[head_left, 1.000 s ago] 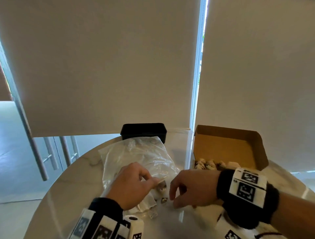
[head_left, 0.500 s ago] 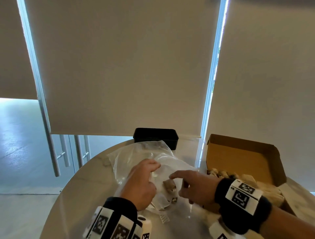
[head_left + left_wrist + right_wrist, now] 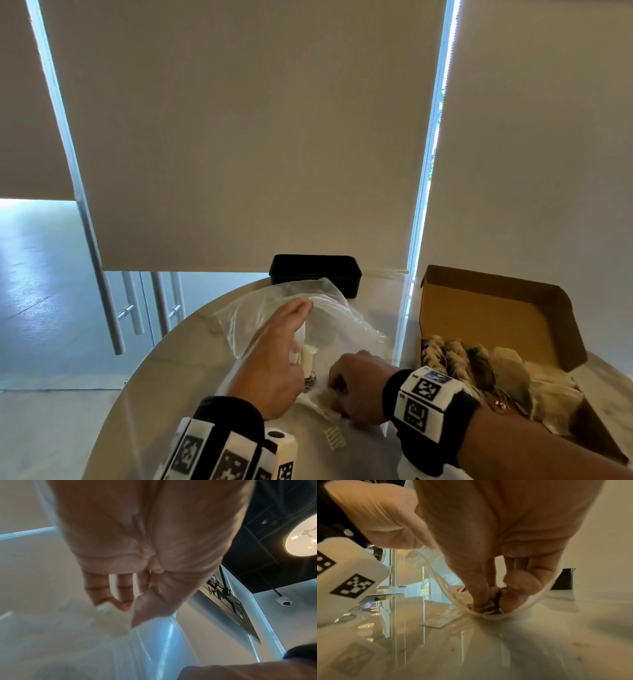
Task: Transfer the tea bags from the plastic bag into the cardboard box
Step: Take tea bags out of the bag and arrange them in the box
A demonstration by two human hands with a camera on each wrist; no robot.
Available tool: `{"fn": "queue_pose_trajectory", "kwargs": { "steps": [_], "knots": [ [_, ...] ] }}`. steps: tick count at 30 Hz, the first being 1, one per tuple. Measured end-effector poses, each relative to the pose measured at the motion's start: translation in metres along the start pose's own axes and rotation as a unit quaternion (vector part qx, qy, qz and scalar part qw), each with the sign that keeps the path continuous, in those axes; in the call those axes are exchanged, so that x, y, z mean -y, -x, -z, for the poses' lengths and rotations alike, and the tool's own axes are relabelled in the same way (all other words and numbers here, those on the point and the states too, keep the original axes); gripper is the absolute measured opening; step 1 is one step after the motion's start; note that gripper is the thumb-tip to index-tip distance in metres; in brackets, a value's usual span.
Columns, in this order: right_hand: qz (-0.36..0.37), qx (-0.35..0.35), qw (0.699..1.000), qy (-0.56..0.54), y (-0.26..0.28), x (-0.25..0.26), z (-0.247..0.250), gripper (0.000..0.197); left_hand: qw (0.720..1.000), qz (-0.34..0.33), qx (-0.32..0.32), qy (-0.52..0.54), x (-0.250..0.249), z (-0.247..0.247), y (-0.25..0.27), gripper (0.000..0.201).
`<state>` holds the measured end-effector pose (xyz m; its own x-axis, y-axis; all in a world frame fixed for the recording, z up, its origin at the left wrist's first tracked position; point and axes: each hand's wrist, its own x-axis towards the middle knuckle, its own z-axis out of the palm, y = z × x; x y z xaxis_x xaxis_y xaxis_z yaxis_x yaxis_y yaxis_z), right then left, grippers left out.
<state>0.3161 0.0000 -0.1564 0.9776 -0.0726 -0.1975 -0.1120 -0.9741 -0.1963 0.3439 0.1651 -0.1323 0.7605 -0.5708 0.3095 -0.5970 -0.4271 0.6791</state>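
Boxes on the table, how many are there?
2. The black box sits at the far edge, behind the plastic bag; the open cardboard box stands on the right, tea bags inside. None seems hidden.

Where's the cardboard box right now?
In the head view the cardboard box sits open on the table's right side, beside the plastic bag, just past the right hand, with tea bags already inside.
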Motion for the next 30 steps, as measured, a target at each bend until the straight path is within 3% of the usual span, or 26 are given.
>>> {"fn": "queue_pose_trajectory", "kwargs": {
  "steps": [7,13,15,19,21,23,27,30],
  "knots": [
    [0.052,-0.048,0.992,-0.104,0.024,-0.003,0.008,0.018,1.000,0.006,-0.002,-0.005,0.001,0.001,0.000,0.085],
    [0.086,-0.163,0.968,-0.171,0.060,-0.014,0.028,0.013,1.000,0.015,0.006,-0.014,-0.001,0.002,0.000,0.073],
    [0.094,-0.189,0.953,-0.217,0.068,-0.022,0.033,0.008,1.000,0.017,-0.003,-0.020,-0.001,0.002,0.001,0.062],
    [0.105,-0.214,0.931,-0.275,0.080,-0.037,0.038,0.005,0.998,-0.011,-0.058,-0.016,-0.015,-0.004,0.002,0.013],
    [0.117,-0.224,0.926,-0.279,0.084,-0.041,0.038,0.009,0.997,-0.033,-0.066,0.036,-0.023,-0.011,0.003,0.032],
    [0.130,-0.235,0.922,-0.279,0.086,-0.043,0.036,0.009,0.992,-0.051,-0.034,0.106,-0.030,-0.018,0.004,0.043],
    [0.124,-0.236,0.922,-0.280,0.090,-0.045,0.034,0.009,0.971,-0.048,0.055,0.227,-0.043,-0.029,0.006,0.039],
    [0.117,-0.222,0.927,-0.280,0.095,-0.044,0.035,0.013,0.966,-0.058,0.044,0.247,-0.040,-0.035,0.003,0.038]
  ]
}}
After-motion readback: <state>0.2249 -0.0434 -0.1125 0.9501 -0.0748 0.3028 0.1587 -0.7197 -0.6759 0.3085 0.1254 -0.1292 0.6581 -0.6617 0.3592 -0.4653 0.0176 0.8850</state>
